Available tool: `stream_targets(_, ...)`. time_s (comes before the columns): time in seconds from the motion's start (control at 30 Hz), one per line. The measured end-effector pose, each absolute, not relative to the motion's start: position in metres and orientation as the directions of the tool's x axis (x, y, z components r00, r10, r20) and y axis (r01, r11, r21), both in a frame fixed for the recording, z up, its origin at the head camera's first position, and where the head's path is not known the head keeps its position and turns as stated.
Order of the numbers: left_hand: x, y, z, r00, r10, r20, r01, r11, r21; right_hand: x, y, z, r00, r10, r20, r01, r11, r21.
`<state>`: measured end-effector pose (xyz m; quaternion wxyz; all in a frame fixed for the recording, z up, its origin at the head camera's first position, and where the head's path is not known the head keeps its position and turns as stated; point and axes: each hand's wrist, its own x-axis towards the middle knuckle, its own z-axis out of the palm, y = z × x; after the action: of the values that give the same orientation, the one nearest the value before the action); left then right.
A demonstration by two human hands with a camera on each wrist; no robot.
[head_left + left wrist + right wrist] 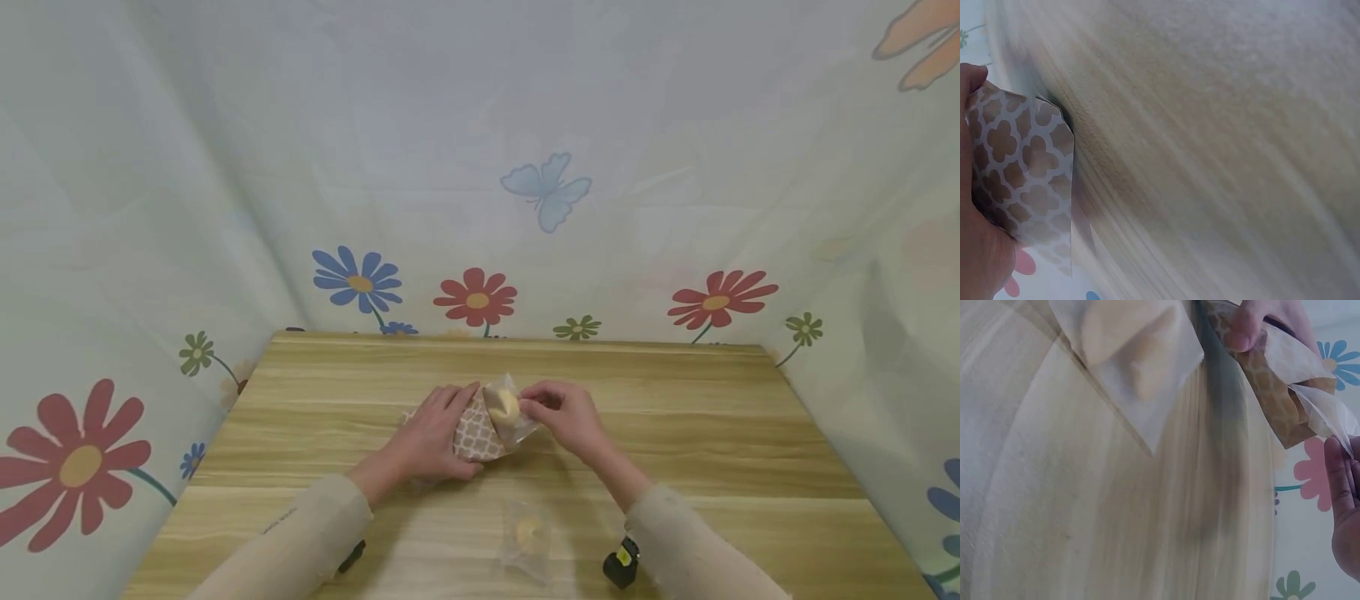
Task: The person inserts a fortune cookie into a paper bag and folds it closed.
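My left hand (431, 433) grips a brown paper bag (476, 432) with a white lattice pattern, which lies on its side with its mouth to the right. At that mouth is a fortune cookie (504, 408) in a clear wrapper, partly inside the bag. My right hand (572, 417) pinches the wrapper's edge between thumb and fingers. Seen from the right wrist, the wrapper (1329, 412) stretches from the bag to my fingertips. Nearer to me, a second wrapped fortune cookie (531, 533) lies on the table. The left wrist view shows the bag (1022, 162) in my left hand.
The wood-grain table (675, 392) reaches back to a pale cloth (420, 167) printed with flowers and butterflies. Cloth also hangs at both sides. Black devices (621, 565) sit by my wrists.
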<state>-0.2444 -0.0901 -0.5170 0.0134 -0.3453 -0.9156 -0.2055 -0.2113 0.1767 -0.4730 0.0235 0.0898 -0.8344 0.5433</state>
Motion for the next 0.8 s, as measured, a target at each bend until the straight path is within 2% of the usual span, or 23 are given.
stream_targets(0.23,-0.240,-0.088,-0.513,-0.784,0.601,0.156,0.611,0.701,0.367,-0.209,0.169,-0.482,-0.991,-0.081,0.111,-0.133,0.367,-0.921)
stream_targets(0.57,-0.237,-0.086,-0.510,-0.773,0.607,0.182,0.628,0.694,0.353,-0.201,0.161,-0.487,-0.992,-0.065,0.107,-0.123,0.322,-0.939)
stream_targets(0.8,-0.236,-0.085,-0.508,-0.795,0.583,0.170,0.604,0.735,0.308,-0.196,0.159,-0.485,-0.996,-0.039,0.076,-0.084,0.284,-0.955)
